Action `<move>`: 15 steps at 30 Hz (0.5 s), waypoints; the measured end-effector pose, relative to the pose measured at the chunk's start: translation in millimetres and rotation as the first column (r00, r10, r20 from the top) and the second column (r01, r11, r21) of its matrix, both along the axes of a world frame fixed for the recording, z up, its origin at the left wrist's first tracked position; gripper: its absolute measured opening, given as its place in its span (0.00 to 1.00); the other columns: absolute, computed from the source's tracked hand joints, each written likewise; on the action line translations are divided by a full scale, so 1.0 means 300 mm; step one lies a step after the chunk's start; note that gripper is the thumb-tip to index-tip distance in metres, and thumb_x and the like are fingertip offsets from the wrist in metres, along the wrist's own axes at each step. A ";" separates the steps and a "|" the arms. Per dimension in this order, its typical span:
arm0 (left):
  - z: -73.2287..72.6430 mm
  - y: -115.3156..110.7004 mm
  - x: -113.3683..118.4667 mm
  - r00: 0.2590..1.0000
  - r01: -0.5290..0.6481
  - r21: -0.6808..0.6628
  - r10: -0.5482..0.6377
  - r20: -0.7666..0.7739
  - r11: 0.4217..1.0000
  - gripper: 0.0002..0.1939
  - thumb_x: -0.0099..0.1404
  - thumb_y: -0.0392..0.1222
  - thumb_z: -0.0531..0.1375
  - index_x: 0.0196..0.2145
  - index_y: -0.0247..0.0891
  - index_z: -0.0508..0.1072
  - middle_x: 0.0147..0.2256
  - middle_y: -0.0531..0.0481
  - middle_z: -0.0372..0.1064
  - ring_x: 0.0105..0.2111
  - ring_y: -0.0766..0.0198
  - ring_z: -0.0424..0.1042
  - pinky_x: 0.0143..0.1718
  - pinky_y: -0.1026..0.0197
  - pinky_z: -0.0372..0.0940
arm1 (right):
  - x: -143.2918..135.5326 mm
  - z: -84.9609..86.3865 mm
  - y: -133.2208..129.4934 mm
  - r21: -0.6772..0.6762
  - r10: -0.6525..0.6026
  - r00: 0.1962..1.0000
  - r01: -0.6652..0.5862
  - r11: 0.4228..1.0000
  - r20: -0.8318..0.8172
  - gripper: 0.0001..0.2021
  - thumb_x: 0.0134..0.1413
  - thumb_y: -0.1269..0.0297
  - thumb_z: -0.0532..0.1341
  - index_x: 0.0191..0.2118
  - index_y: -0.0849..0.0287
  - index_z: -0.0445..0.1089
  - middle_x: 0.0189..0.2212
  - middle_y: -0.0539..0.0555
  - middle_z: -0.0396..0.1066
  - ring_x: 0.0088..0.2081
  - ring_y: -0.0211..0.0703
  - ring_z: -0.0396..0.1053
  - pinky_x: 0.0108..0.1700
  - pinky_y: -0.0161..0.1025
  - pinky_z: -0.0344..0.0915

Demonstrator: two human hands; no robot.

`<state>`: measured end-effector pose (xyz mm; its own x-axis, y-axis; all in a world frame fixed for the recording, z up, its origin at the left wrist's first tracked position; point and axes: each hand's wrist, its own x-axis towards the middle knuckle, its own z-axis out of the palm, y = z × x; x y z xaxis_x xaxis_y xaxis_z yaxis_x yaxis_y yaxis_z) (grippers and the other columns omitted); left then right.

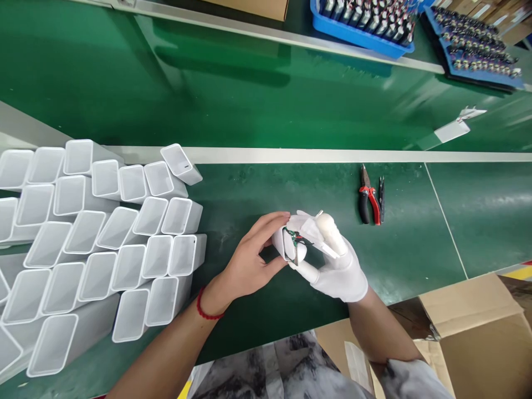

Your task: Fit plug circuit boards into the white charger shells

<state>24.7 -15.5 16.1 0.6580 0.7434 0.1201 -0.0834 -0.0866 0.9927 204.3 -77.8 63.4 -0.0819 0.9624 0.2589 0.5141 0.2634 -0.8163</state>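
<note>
White casing (pixel 280 241) with a green circuit board (pixel 292 236) showing sits above the slick green table (pixel 270 183), pinched between the curled fingers of the bare left hand (pixel 248 265) and the gloved right hand (pixel 341 272). Smooth tabletop stretches toward the red-handled pliers (pixel 368 200), while frosted, round-cornered boxes (pixel 158 256) crowd the left side, many rims nearly touching.

A workshop assembly bench, shown by its green worktop (pixel 249 188), pliers (pixel 368 199) and trays of electronic parts (pixel 361 25)
</note>
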 end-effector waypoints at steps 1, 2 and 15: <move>0.001 0.000 0.001 1.000 -0.005 -0.008 0.005 0.007 1.000 0.33 0.62 0.32 0.63 0.61 0.52 0.62 0.61 0.44 0.57 0.59 0.50 0.62 0.50 0.54 0.72 | 0.003 -0.004 0.001 -0.010 0.033 0.999 -0.033 0.999 -0.006 0.42 0.52 0.73 0.67 0.67 0.42 0.48 0.53 0.54 0.69 0.57 0.49 0.67 0.61 0.55 0.62; 0.002 -0.001 0.003 1.000 -0.015 -0.016 0.016 0.018 1.000 0.32 0.61 0.33 0.64 0.61 0.52 0.63 0.60 0.44 0.57 0.59 0.50 0.63 0.50 0.54 0.72 | 0.006 -0.010 0.001 -0.021 0.062 0.997 -0.063 0.998 -0.037 0.44 0.51 0.70 0.68 0.68 0.42 0.46 0.59 0.56 0.65 0.62 0.52 0.61 0.63 0.57 0.58; -0.016 -0.013 0.011 0.990 -0.120 -0.011 0.120 0.079 0.993 0.32 0.61 0.35 0.65 0.60 0.49 0.63 0.65 0.41 0.50 0.65 0.47 0.56 0.63 0.44 0.59 | -0.064 -0.048 0.032 -0.467 -0.193 0.827 -0.093 0.879 -0.528 0.24 0.59 0.52 0.63 0.58 0.54 0.64 0.57 0.58 0.67 0.57 0.50 0.67 0.58 0.47 0.66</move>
